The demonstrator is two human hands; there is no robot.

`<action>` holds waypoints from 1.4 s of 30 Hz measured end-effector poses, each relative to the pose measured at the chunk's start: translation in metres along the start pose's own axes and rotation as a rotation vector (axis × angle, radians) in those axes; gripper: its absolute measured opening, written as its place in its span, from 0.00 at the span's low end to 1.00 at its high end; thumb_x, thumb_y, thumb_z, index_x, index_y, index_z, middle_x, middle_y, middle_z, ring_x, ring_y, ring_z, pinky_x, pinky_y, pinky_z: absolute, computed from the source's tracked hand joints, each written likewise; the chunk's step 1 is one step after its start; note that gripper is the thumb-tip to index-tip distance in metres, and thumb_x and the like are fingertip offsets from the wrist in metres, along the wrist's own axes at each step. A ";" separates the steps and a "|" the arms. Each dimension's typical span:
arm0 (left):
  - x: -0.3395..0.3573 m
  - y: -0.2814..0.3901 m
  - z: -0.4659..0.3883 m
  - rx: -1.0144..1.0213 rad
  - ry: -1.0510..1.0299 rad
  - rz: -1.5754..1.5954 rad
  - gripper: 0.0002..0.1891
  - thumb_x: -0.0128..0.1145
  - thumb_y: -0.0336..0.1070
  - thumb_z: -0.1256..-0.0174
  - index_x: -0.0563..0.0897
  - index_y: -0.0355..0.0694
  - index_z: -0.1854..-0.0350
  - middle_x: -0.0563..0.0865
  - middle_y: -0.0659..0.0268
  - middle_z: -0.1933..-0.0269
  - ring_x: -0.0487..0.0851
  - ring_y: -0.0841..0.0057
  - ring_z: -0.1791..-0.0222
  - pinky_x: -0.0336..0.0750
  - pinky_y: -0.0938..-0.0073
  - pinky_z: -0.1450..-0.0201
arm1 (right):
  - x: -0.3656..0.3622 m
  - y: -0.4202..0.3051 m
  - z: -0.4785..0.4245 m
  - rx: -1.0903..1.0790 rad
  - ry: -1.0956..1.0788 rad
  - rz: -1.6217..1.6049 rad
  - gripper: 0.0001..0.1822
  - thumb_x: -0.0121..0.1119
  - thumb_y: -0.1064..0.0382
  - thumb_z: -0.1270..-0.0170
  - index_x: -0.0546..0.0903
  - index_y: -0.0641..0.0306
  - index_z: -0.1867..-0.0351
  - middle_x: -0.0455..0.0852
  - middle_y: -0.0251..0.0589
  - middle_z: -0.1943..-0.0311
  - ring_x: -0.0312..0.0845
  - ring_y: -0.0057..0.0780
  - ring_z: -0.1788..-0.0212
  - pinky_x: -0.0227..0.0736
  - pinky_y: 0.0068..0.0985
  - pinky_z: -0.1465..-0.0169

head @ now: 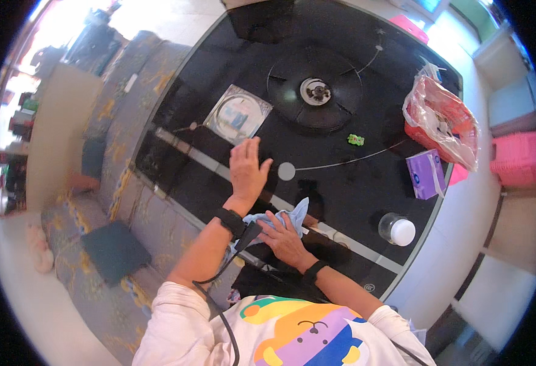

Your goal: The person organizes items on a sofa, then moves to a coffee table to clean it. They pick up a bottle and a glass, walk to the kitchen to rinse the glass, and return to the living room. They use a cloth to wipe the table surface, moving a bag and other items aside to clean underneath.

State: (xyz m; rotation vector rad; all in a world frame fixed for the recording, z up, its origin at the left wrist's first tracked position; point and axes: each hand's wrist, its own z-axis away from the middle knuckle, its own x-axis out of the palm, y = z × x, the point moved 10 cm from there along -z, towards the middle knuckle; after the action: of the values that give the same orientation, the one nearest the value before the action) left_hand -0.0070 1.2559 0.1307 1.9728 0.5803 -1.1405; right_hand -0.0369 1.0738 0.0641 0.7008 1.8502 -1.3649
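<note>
My left hand (248,171) is over the black glass tabletop (332,192), empty, with its thumb held apart from the fingers. Its fingertips are at the lower edge of a square flat packet (238,114) with a round pattern; whether they touch it is unclear. My right hand (282,238) lies with spread fingers on a crumpled light blue cloth (299,216) by the near table edge. Part of the cloth is hidden under that hand and behind a dark cable end near my left wrist.
A round black turntable (295,112) holds a small dish (315,92). To the right are a green figurine (355,140), a bag-lined red basket (414,132), a purple tissue pack (423,176) and a white-lidded clear jar (403,232). A patterned sofa (126,123) borders the left.
</note>
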 end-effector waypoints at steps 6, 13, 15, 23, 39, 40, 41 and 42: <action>0.077 0.042 0.005 0.423 -0.460 0.147 0.33 0.70 0.43 0.57 0.74 0.44 0.44 0.75 0.59 0.46 0.72 0.60 0.48 0.69 0.63 0.49 | -0.046 0.051 -0.004 0.411 0.289 0.008 0.19 0.55 0.75 0.48 0.80 0.61 0.53 0.80 0.40 0.51 0.71 0.44 0.43 0.67 0.37 0.42; 0.075 0.031 0.014 0.678 -0.456 0.270 0.12 0.58 0.25 0.55 0.77 0.38 0.65 0.73 0.61 0.63 0.71 0.65 0.61 0.69 0.68 0.60 | -0.131 0.117 0.130 1.305 1.010 0.239 0.19 0.48 0.63 0.32 0.74 0.73 0.44 0.72 0.58 0.43 0.65 0.50 0.38 0.58 0.37 0.36; 0.079 0.024 0.015 0.706 -0.463 0.297 0.11 0.58 0.25 0.55 0.77 0.38 0.65 0.72 0.62 0.64 0.71 0.65 0.62 0.69 0.67 0.60 | -0.122 0.152 0.135 1.384 1.047 0.397 0.22 0.50 0.59 0.33 0.73 0.73 0.44 0.71 0.60 0.42 0.62 0.51 0.36 0.54 0.39 0.34; 0.070 0.035 0.010 0.802 -0.399 0.293 0.26 0.66 0.36 0.56 0.77 0.40 0.49 0.73 0.60 0.42 0.70 0.60 0.44 0.66 0.60 0.45 | -0.108 0.196 -0.023 1.189 0.528 0.661 0.24 0.54 0.63 0.40 0.71 0.63 0.41 0.65 0.47 0.36 0.56 0.48 0.33 0.52 0.45 0.35; 0.044 -0.162 -0.124 -0.220 -0.313 -0.058 0.51 0.64 0.61 0.52 0.54 0.43 0.29 0.62 0.46 0.33 0.62 0.48 0.35 0.62 0.44 0.40 | -0.078 0.167 -0.101 1.084 0.485 0.466 0.28 0.58 0.65 0.45 0.69 0.62 0.39 0.65 0.44 0.38 0.57 0.47 0.34 0.55 0.45 0.38; 0.053 -0.180 -0.128 -0.270 -0.367 0.009 0.49 0.63 0.60 0.50 0.55 0.41 0.30 0.67 0.46 0.36 0.65 0.49 0.36 0.65 0.46 0.42 | -0.075 0.164 -0.107 1.071 0.473 0.436 0.28 0.58 0.65 0.45 0.69 0.62 0.40 0.65 0.44 0.38 0.57 0.47 0.34 0.55 0.45 0.38; 0.062 -0.193 -0.128 -0.320 -0.421 0.076 0.47 0.63 0.59 0.48 0.56 0.39 0.30 0.71 0.46 0.39 0.67 0.49 0.38 0.68 0.48 0.44 | -0.071 0.157 -0.118 1.046 0.441 0.428 0.28 0.58 0.66 0.46 0.69 0.63 0.40 0.65 0.44 0.38 0.57 0.46 0.34 0.55 0.45 0.38; 0.054 -0.194 -0.134 -0.304 -0.316 0.028 0.38 0.60 0.55 0.43 0.66 0.34 0.36 0.80 0.48 0.49 0.74 0.52 0.46 0.72 0.56 0.49 | -0.067 0.152 -0.121 1.037 0.457 0.454 0.29 0.58 0.65 0.46 0.69 0.63 0.40 0.65 0.44 0.38 0.57 0.45 0.34 0.55 0.45 0.38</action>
State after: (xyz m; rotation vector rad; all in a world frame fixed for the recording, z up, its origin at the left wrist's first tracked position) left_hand -0.0465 1.4799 0.0484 1.5030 0.5206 -1.2357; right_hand 0.0923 1.2337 0.0545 1.9410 1.0216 -1.8924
